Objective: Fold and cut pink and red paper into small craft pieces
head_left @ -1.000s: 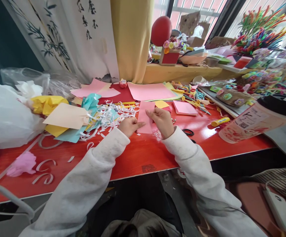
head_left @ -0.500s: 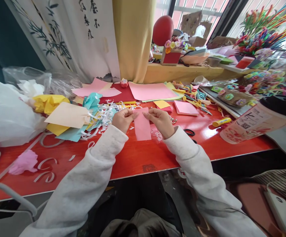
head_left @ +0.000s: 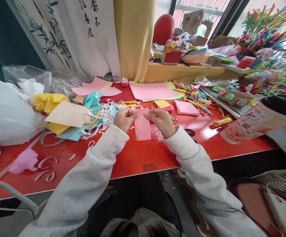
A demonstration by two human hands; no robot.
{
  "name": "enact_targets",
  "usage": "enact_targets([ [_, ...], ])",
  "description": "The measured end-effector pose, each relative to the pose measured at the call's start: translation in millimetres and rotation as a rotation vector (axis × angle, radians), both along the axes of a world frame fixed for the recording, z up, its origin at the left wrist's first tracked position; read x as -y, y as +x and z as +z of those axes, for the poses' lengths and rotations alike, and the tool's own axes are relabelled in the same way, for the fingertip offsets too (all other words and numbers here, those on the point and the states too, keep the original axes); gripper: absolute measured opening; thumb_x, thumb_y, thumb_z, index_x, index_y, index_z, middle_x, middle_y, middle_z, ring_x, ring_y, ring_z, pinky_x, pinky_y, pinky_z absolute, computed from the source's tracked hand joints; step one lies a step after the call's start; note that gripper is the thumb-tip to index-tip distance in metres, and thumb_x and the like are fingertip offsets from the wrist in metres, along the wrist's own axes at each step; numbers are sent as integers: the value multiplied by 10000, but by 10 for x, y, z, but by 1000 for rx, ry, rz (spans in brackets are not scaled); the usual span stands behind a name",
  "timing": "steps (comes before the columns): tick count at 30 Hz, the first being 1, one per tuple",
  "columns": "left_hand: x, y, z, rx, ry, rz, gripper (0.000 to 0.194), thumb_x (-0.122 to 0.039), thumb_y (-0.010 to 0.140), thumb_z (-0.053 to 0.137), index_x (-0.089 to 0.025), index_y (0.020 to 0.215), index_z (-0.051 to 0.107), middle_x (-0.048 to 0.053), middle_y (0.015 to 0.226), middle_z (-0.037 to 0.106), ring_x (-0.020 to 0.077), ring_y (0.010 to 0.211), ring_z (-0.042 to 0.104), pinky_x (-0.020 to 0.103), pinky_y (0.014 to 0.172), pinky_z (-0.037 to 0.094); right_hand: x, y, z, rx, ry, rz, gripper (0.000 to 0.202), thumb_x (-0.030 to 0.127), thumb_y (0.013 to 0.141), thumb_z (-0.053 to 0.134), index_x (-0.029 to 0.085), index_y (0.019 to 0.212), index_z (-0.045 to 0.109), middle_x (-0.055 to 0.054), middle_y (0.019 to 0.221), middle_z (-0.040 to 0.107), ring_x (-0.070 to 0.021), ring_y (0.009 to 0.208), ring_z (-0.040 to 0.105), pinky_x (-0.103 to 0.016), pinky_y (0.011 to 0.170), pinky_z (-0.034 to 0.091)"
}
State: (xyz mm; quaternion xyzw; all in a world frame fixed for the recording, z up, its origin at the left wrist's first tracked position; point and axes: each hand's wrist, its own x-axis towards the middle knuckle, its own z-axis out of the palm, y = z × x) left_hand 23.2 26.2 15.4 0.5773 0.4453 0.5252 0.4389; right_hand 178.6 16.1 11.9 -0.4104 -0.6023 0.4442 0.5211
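A narrow pink piece of paper (head_left: 143, 127) hangs between my hands over the red table (head_left: 133, 158). My left hand (head_left: 124, 119) pinches its upper left edge with thumb and fingers. At the upper right edge, my right hand (head_left: 161, 121) pinches the same paper. Behind the hands lie a small yellow sheet (head_left: 162, 103) on a red one and a stack of pink squares (head_left: 186, 108). Black-handled scissors (head_left: 190, 132) are to the right of my right hand, partly hidden by the sleeve. White paper shreds (head_left: 105, 113) spread beside my left hand.
A large pink sheet (head_left: 152, 91) lies at the back. Colourful scraps and tools (head_left: 197, 97) are heaped right of it. A drink cup (head_left: 258, 120) and a yellow tube (head_left: 222, 122) stand to the right. On the left are a white plastic bag (head_left: 9, 112) and crumpled pink paper (head_left: 24, 160).
Almost nothing differs. The whole view has shifted very slightly, while both hands keep the same pinch on the pink paper.
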Motion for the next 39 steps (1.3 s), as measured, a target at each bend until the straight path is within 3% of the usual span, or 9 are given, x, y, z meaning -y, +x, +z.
enact_targets([
  [5,36,-10,43,87,-65,11,316,-397,566,722,-135,710,622,6,679,618,117,664,556,253,678,451,12,-5,19,-19,-18,13,368,475,609,688,155,647,510,37,573,440,-68,530,401,-233,515,357],
  [12,21,-4,35,66,-25,100,289,-414,612,685,-135,667,633,2,630,613,105,596,540,247,630,463,27,-26,35,-1,-18,4,353,440,609,694,152,623,490,43,570,434,-58,528,390,-225,508,340],
  [16,2,14,6,83,-135,-78,354,-426,562,724,-127,734,642,21,681,643,124,645,585,278,676,491,16,-25,30,-78,-11,-92,315,404,606,698,161,637,501,46,554,467,-63,522,429,-228,527,389],
  [19,-10,5,-13,31,-187,-173,334,-405,510,759,-129,637,621,13,608,623,125,588,581,282,641,490,-13,3,33,-109,-7,-117,280,363,603,703,153,637,522,40,560,498,-62,524,452,-230,543,409],
  [23,-15,-13,-48,-135,-129,-140,271,-402,567,721,-156,578,608,6,568,603,116,535,544,277,604,449,-48,42,67,-36,-21,-61,270,337,608,700,157,771,582,-11,719,607,-111,667,553,-267,638,454],
  [26,-2,10,-82,-286,-51,-120,250,-405,604,683,-169,575,605,4,571,592,126,562,536,275,603,414,-41,38,96,146,83,-56,288,376,652,669,162,841,626,-44,854,642,-129,780,567,-286,734,441],
  [29,23,57,-100,-392,-10,-103,254,-404,611,668,-174,553,575,-15,538,547,120,560,497,262,578,373,-22,25,104,285,155,-46,243,384,715,611,147,751,652,-40,767,643,-121,721,547,-282,702,421],
  [33,60,101,-87,-400,-18,-131,263,-396,646,638,-169,558,535,-37,499,477,92,492,413,247,518,302,-39,54,88,265,167,-137,220,363,704,621,147,668,647,-23,674,622,-110,641,507,-268,627,393],
  [39,56,100,-105,-312,-28,-215,253,-398,645,653,-156,620,586,11,600,585,107,552,496,265,578,379,-118,167,105,156,114,-284,224,366,657,653,149,604,642,3,589,574,-95,578,449,-254,572,343],
])
